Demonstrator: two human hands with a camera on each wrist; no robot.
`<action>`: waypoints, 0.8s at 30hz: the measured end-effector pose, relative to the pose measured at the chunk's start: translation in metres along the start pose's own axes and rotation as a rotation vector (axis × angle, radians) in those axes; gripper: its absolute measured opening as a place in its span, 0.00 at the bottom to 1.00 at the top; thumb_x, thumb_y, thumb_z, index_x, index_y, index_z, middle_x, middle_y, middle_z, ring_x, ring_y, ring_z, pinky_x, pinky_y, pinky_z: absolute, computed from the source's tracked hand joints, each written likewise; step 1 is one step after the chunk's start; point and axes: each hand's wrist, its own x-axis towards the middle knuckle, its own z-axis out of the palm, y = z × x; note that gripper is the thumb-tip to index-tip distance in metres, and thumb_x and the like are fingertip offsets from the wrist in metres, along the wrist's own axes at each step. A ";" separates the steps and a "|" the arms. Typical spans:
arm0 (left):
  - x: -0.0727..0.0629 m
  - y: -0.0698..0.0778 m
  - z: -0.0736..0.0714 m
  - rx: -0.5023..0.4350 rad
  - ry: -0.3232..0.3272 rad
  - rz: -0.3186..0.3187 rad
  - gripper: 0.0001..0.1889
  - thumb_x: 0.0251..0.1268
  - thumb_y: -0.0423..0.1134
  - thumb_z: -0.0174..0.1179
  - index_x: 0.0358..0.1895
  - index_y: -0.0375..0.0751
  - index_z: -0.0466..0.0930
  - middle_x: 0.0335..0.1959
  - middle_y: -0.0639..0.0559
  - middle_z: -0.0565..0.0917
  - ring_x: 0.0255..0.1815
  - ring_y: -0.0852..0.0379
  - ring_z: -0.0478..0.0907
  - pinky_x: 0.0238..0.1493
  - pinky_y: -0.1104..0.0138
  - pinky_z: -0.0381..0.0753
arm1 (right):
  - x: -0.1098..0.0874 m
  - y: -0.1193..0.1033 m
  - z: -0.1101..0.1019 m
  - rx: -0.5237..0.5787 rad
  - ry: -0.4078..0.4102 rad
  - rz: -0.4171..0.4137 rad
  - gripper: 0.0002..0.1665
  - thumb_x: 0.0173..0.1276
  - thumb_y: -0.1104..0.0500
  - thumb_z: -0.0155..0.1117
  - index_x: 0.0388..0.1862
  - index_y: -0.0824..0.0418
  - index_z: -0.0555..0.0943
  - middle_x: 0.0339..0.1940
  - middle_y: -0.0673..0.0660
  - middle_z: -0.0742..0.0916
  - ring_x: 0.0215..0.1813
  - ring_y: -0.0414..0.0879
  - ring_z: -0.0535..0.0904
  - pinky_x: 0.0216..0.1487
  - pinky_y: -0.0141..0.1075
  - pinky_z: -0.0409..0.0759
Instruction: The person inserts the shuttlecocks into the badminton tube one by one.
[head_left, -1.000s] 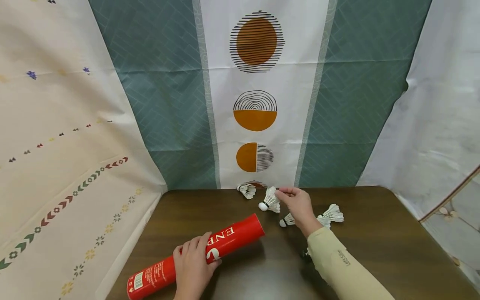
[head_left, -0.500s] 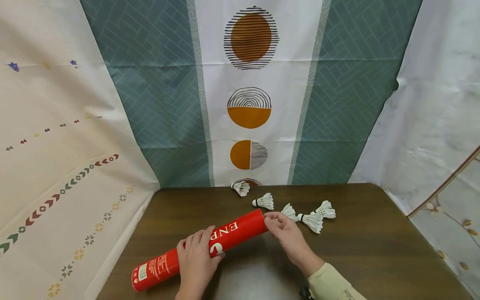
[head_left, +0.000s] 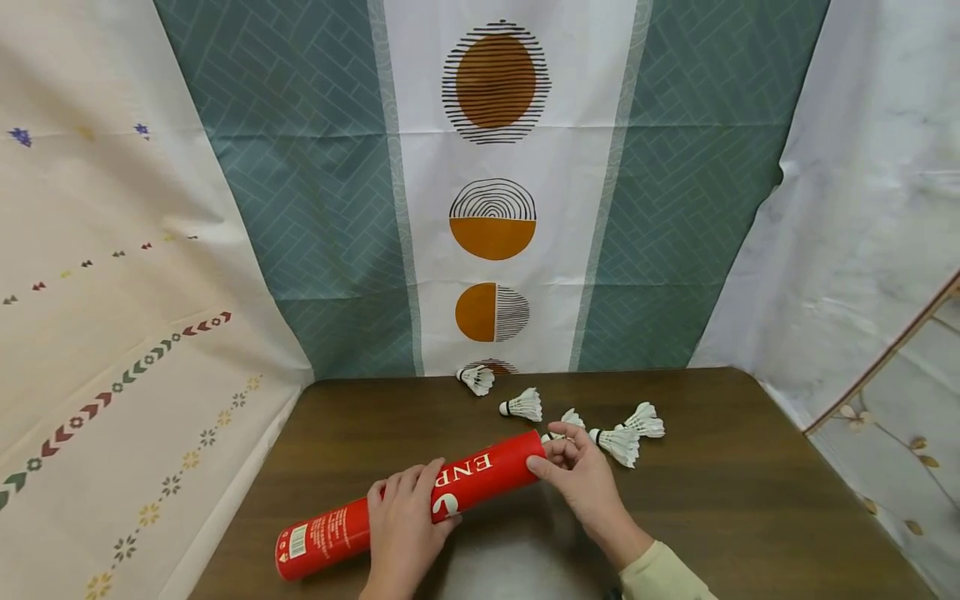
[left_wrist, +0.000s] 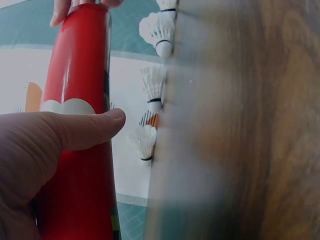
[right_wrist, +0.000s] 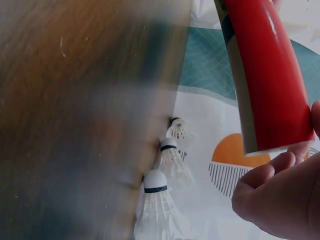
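The red tube [head_left: 487, 477] lay slantwise over the table [head_left: 765, 508], its barcoded end nearer the person and its right end pointing away and appearing raised. About midway along the tube, the left hand [head_left: 405, 521] gripped it from above, fingers over the far side and thumb wrapped across the near side. At the tube's right end was the right hand [head_left: 588, 487], its thumb against the rim and its other fingers bent just past it; whether they pinched anything could not be told, and the inside of the tube did not show. Beyond the tube, well apart from it, one shuttlecock [head_left: 476, 381] lay toward the back edge of the table, and a second shuttlecock [head_left: 523, 405] lay nearer the tube's right end. A third shuttlecock [head_left: 573, 417] showed partly behind the right fingers, just past that end. Farther right of the tube, a fourth shuttlecock [head_left: 617, 447] and a fifth shuttlecock [head_left: 645, 420] lay close together. The step in hand seemed to be finger work at the tube's right end, probably passing a shuttlecock in or out, though which was unclear. The next move seemed to call for a firm left grip while the right fingers finished and came clear of the rim.
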 end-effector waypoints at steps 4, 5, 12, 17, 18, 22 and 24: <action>-0.001 -0.001 0.002 -0.001 0.021 0.031 0.50 0.31 0.51 0.92 0.67 0.53 0.80 0.55 0.47 0.88 0.58 0.43 0.82 0.62 0.39 0.73 | -0.004 0.001 0.004 -0.026 -0.022 -0.007 0.37 0.68 0.67 0.76 0.73 0.65 0.71 0.49 0.66 0.92 0.44 0.43 0.84 0.46 0.29 0.84; -0.002 -0.002 0.002 -0.002 0.026 0.034 0.50 0.30 0.50 0.92 0.67 0.53 0.80 0.55 0.47 0.88 0.57 0.43 0.82 0.62 0.39 0.73 | -0.004 0.001 0.005 -0.040 -0.040 -0.013 0.37 0.69 0.66 0.75 0.74 0.65 0.71 0.49 0.66 0.93 0.45 0.42 0.85 0.47 0.29 0.84; -0.002 -0.006 0.000 0.002 0.051 0.048 0.49 0.29 0.49 0.93 0.66 0.54 0.81 0.55 0.47 0.89 0.57 0.42 0.82 0.63 0.39 0.74 | -0.009 0.005 0.006 -0.118 -0.286 -0.079 0.42 0.80 0.61 0.65 0.85 0.65 0.56 0.63 0.75 0.87 0.55 0.37 0.89 0.58 0.25 0.83; -0.004 -0.007 -0.001 0.006 0.032 0.046 0.49 0.29 0.48 0.93 0.65 0.54 0.81 0.55 0.47 0.88 0.57 0.42 0.82 0.63 0.38 0.74 | -0.011 0.007 0.003 -0.098 -0.398 -0.093 0.44 0.83 0.60 0.60 0.88 0.65 0.50 0.66 0.78 0.83 0.60 0.38 0.88 0.60 0.25 0.82; -0.004 -0.008 -0.001 0.007 0.029 0.045 0.49 0.29 0.48 0.93 0.65 0.54 0.81 0.55 0.47 0.88 0.57 0.42 0.82 0.63 0.37 0.74 | -0.011 0.008 0.003 -0.097 -0.412 -0.094 0.44 0.84 0.60 0.60 0.88 0.65 0.49 0.66 0.78 0.83 0.60 0.38 0.87 0.61 0.25 0.82; -0.004 -0.008 0.000 0.009 0.026 0.051 0.49 0.29 0.48 0.93 0.65 0.55 0.81 0.55 0.47 0.88 0.57 0.42 0.82 0.63 0.38 0.74 | -0.011 0.007 0.001 -0.104 -0.441 -0.100 0.43 0.84 0.60 0.58 0.88 0.64 0.50 0.64 0.77 0.85 0.60 0.40 0.88 0.61 0.27 0.83; -0.005 -0.008 0.000 0.011 0.024 0.056 0.49 0.29 0.49 0.93 0.65 0.55 0.81 0.55 0.48 0.88 0.57 0.43 0.82 0.63 0.39 0.74 | -0.011 0.005 -0.001 -0.109 -0.443 -0.095 0.42 0.84 0.59 0.59 0.88 0.64 0.51 0.64 0.77 0.85 0.59 0.40 0.88 0.60 0.27 0.84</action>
